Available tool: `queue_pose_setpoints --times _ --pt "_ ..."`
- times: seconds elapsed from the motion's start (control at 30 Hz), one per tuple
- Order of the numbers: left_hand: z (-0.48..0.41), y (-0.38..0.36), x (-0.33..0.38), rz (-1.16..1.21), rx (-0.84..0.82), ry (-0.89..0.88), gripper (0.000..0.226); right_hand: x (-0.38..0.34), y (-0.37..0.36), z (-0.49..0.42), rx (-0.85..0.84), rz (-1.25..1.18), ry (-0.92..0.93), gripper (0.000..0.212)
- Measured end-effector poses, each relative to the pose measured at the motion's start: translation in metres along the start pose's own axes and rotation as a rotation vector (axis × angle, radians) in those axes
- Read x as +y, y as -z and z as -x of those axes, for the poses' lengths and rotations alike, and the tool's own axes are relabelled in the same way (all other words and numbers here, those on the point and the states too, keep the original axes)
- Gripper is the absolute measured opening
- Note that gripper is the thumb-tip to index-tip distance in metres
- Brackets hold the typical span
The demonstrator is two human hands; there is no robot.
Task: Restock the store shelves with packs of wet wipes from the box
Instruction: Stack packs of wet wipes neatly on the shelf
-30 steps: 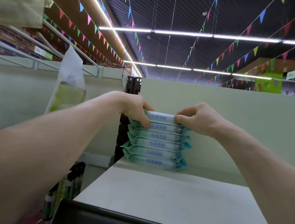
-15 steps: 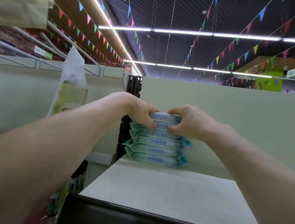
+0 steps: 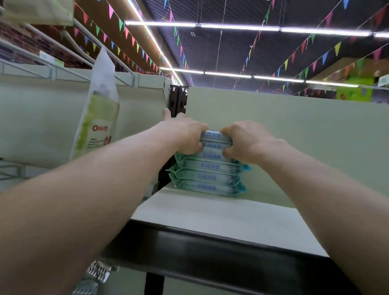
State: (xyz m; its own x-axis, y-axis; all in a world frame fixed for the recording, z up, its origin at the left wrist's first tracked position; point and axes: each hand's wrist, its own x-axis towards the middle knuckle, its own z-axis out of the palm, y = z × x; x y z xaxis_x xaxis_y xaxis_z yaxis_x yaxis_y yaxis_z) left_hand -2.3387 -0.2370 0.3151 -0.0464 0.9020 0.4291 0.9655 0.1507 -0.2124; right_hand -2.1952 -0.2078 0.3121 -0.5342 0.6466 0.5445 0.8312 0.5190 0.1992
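A stack of several teal wet wipe packs [image 3: 208,176] stands at the back left corner of the top shelf [image 3: 224,218], against the pale green back panel. My left hand [image 3: 185,134] grips the left end of the upper packs, fingers curled over their front. My right hand [image 3: 245,140] grips the right end of the same upper packs. The three lower packs show fully below my hands. The box is out of view.
A white and green bag [image 3: 98,113] hangs from a wire rack [image 3: 51,71] on the left shelf section. A black upright post [image 3: 177,98] divides the two sections. The shelf has a dark front edge [image 3: 223,261]. Bunting and strip lights run overhead.
Both hands slid inward and down from the top pack's ends onto the upper packs of the stack. The camera dropped a little, so the shelf edge sits higher in view.
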Motion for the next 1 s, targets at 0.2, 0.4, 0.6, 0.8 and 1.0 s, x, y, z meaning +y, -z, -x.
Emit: queue_pose_setpoints --times 0.2,0.4,0.6,0.8,1.0 --pt "0.018 0.013 0.007 0.011 0.049 0.032 0.050 -0.001 0.016 0.018 0.040 -0.012 0.014 0.045" --pt "0.036 0.023 0.032 0.010 0.130 0.041 0.051 0.010 0.031 0.064 0.053 -0.059 -0.027 0.042" --pt "0.065 0.036 0.091 0.117 0.181 -0.007 0.052 0.033 0.043 0.128 0.042 -0.096 -0.065 0.049" --pt "0.098 0.049 0.162 0.180 0.171 -0.104 0.053 0.065 0.059 0.192 0.009 -0.117 -0.163 0.049" --pt "0.121 0.071 0.227 0.245 0.203 -0.219 0.048 0.104 0.084 0.250 -0.005 -0.075 -0.297 0.048"
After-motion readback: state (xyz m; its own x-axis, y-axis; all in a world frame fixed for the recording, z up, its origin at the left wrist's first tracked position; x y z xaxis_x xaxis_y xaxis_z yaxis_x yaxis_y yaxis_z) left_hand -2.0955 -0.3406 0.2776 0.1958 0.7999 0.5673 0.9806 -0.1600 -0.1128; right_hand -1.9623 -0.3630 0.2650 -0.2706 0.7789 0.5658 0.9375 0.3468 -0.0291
